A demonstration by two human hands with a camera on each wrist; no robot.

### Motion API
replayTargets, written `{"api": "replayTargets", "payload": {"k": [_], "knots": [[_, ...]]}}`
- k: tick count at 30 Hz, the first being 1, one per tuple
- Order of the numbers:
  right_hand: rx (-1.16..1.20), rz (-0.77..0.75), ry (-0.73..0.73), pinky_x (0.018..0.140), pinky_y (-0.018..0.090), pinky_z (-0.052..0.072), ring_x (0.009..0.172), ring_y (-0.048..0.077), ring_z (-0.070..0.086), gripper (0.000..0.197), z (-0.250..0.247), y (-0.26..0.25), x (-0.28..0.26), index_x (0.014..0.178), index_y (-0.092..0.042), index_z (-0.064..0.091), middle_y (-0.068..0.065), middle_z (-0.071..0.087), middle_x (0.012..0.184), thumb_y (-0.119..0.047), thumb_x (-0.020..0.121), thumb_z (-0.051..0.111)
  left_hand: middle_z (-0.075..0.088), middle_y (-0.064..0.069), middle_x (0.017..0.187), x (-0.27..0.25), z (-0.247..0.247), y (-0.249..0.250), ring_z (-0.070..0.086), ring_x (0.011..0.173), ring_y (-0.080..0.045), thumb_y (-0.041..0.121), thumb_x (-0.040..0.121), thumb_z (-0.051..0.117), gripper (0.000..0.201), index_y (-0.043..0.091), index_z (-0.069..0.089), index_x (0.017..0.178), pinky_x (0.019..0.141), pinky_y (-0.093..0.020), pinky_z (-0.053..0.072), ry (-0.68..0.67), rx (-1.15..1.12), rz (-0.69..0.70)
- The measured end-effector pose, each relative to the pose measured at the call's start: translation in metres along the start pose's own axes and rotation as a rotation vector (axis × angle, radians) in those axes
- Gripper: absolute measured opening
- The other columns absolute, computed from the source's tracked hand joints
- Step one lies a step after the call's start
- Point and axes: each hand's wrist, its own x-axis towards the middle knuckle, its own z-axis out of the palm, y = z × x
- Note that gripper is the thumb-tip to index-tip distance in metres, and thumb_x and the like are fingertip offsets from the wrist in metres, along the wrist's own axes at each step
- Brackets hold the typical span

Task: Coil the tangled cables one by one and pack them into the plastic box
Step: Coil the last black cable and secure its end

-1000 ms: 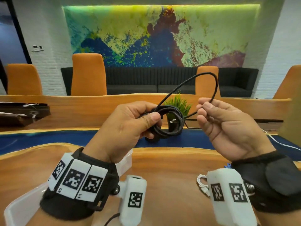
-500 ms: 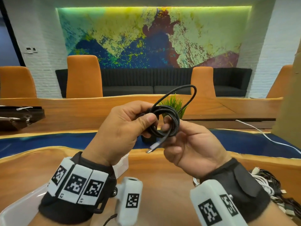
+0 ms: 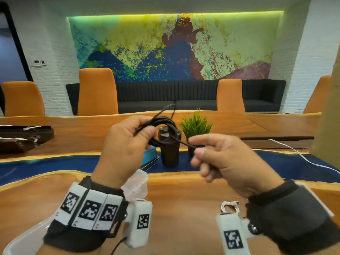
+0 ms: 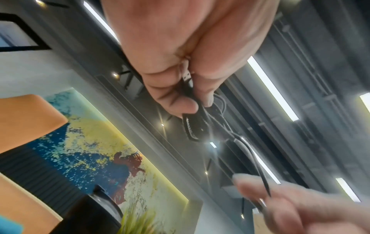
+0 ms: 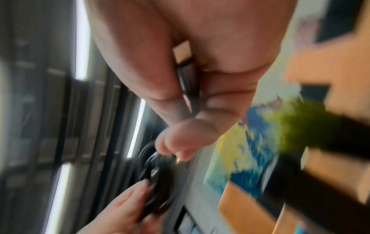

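Both hands grasp one black cable point(image 3: 163, 124): the left hand point(image 3: 125, 150) clenches the coiled loops, the right hand point(image 3: 226, 159) pinches the free end, its plug against the palm. Below the left wrist lies the plastic box point(image 3: 137, 183), contents hidden. Half a second ago the right hand was touching the coil; now it is drawn aside.

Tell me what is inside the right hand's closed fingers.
The right hand pinches the free end of the black cable; the right wrist view shows its metal plug lying against the palm. The head view hides the plug behind the fingers.
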Motion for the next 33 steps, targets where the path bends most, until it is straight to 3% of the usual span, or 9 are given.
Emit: {"api": "replayTargets", "payload": {"k": [2, 5, 8, 12, 15, 18, 24, 28, 33], "knots": [[-0.196, -0.117, 0.225, 0.044, 0.023, 0.048, 0.05, 0.012, 0.055, 0.02, -0.022, -0.002, 0.003, 0.099, -0.017, 0.069, 0.012, 0.066, 0.074, -0.005, 0.098, 0.053, 0.073, 0.0, 0.086, 0.004, -0.014, -0.001, 0.069, 0.073, -0.006, 0.001, 0.095, 0.059, 0.029, 0.028, 0.069, 0.098, 0.06, -0.016, 0.053, 0.05, -0.034, -0.054], [-0.363, -0.286, 0.456, 0.043, 0.02, 0.049, 0.049, 0.011, 0.055, 0.022, -0.047, -0.009, 0.001, 0.091, -0.019, 0.068, 0.009, 0.064, 0.071, -0.007, 0.099, 0.051, 0.075, -0.001, 0.09, 0.004, -0.018, 0.0, 0.07, 0.077, -0.011, 0.003, 0.095, 0.06, 0.023, 0.022, 0.071, 0.101, 0.06, -0.02, 0.054, -0.027, -0.014, -0.085], [-0.458, -0.425, 0.561, 0.05, 0.025, 0.055, 0.054, 0.011, 0.061, 0.022, -0.062, -0.009, 0.0, 0.091, -0.026, 0.067, 0.007, 0.064, 0.075, -0.013, 0.1, 0.051, 0.076, 0.0, 0.092, 0.002, -0.009, -0.003, 0.071, 0.082, -0.027, 0.006, 0.095, 0.062, 0.019, 0.019, 0.071, 0.105, 0.067, -0.033, 0.06, -0.102, -0.005, -0.134], [-0.486, -0.519, 0.636, 0.059, 0.032, 0.058, 0.06, 0.016, 0.064, 0.024, -0.071, -0.009, 0.001, 0.092, -0.034, 0.066, 0.004, 0.065, 0.078, -0.018, 0.101, 0.051, 0.075, 0.003, 0.092, 0.0, -0.006, -0.001, 0.072, 0.081, -0.022, 0.009, 0.095, 0.062, 0.018, 0.02, 0.07, 0.107, 0.074, -0.038, 0.061, -0.199, 0.022, -0.168], [-0.499, -0.51, 0.649, 0.066, 0.036, 0.06, 0.068, 0.017, 0.066, 0.02, -0.067, -0.003, 0.005, 0.096, -0.032, 0.065, 0.003, 0.066, 0.081, -0.018, 0.101, 0.051, 0.075, 0.002, 0.089, 0.0, -0.008, -0.001, 0.072, 0.08, -0.018, 0.007, 0.096, 0.06, 0.017, 0.017, 0.07, 0.106, 0.07, -0.029, 0.06, -0.197, -0.013, -0.173], [-0.741, -0.38, 0.616, 0.083, 0.042, 0.054, 0.09, 0.018, 0.062, 0.016, -0.066, 0.01, 0.011, 0.098, -0.032, 0.068, -0.005, 0.066, 0.09, -0.021, 0.097, 0.057, 0.074, 0.003, 0.082, -0.001, -0.004, 0.001, 0.068, 0.079, -0.014, 0.006, 0.098, 0.054, 0.016, 0.013, 0.068, 0.102, 0.063, -0.022, 0.056, -0.138, -0.272, -0.299], [-1.026, -0.396, 0.278, 0.073, 0.028, 0.047, 0.081, 0.004, 0.057, 0.012, -0.039, 0.015, 0.01, 0.09, -0.032, 0.073, -0.015, 0.063, 0.083, -0.023, 0.091, 0.065, 0.069, 0.001, 0.078, -0.002, 0.014, 0.01, 0.064, 0.07, -0.007, 0.01, 0.095, 0.053, 0.014, 0.009, 0.067, 0.099, 0.057, -0.017, 0.053, -0.071, -0.661, -0.385], [-0.699, -0.333, 0.29, 0.069, 0.027, 0.055, 0.076, 0.01, 0.065, 0.013, -0.018, 0.02, 0.012, 0.085, -0.024, 0.07, -0.005, 0.069, 0.078, -0.018, 0.094, 0.061, 0.069, 0.0, 0.081, -0.003, 0.015, 0.014, 0.066, 0.074, -0.007, 0.018, 0.086, 0.057, 0.022, 0.01, 0.066, 0.105, 0.06, -0.019, 0.053, -0.114, -0.673, -0.334], [0.513, -0.127, 0.403, 0.064, 0.026, 0.06, 0.075, 0.018, 0.072, 0.01, -0.002, 0.009, 0.015, 0.099, -0.003, 0.062, 0.01, 0.072, 0.08, -0.008, 0.097, 0.054, 0.071, 0.0, 0.085, -0.007, 0.016, 0.019, 0.067, 0.08, -0.01, 0.021, 0.08, 0.058, 0.03, 0.011, 0.066, 0.108, 0.06, -0.019, 0.053, -0.172, -0.646, -0.265]]}}
